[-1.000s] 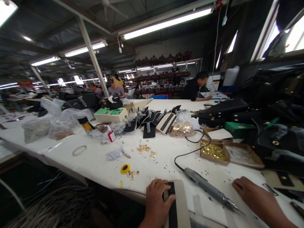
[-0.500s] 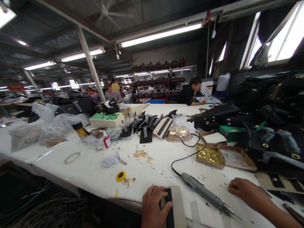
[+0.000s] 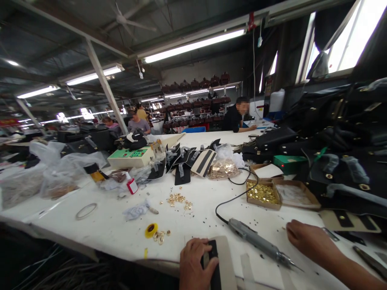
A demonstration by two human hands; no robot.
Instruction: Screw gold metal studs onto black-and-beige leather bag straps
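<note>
My left hand (image 3: 197,264) lies at the near table edge on a flat beige panel (image 3: 229,262) with a black strip (image 3: 215,268) along it. Thumb and fingers hold the panel and strip from above. Farther right, my right hand (image 3: 300,235) rests closed low over the white table; its fingertips are tucked under, and anything in them is hidden. Between the hands lies a grey electric screwdriver (image 3: 256,239), its bit pointing toward the near right and its black cord running back.
Cardboard boxes hold gold fittings (image 3: 263,194) and clear plastic pieces (image 3: 293,195). Loose gold pieces (image 3: 177,198) and a yellow tape roll (image 3: 151,230) lie left of centre. Black bags (image 3: 341,161) are heaped at right. A co-worker (image 3: 237,117) sits across the table.
The view has turned slightly right, so the scene sits farther left. My left hand stays on the panel, and my right hand stays closed in nearly the same spot.
</note>
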